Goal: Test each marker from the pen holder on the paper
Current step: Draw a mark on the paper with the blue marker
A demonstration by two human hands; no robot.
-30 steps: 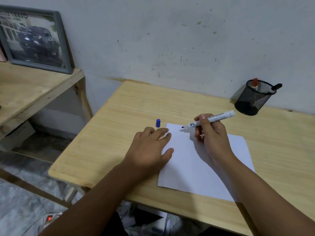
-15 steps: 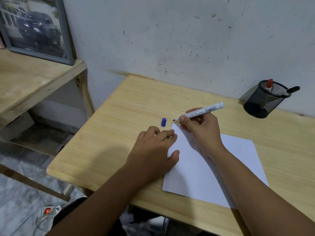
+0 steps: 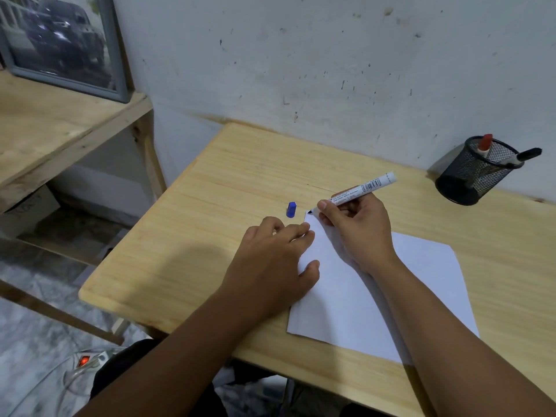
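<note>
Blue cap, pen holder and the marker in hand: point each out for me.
blue cap (image 3: 291,209), head view, middle of its side.
pen holder (image 3: 478,173), head view, mesh wall.
marker (image 3: 365,187), head view, white barrel by the barcode.

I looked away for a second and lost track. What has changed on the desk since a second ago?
The right hand carried the marker left, bringing its tip from over the middle of the sheet's far edge to the far left corner of the paper. No mark shows yet. The left hand stays flat on the paper's left edge; the blue cap and the pen holder with two markers are unmoved.
</note>
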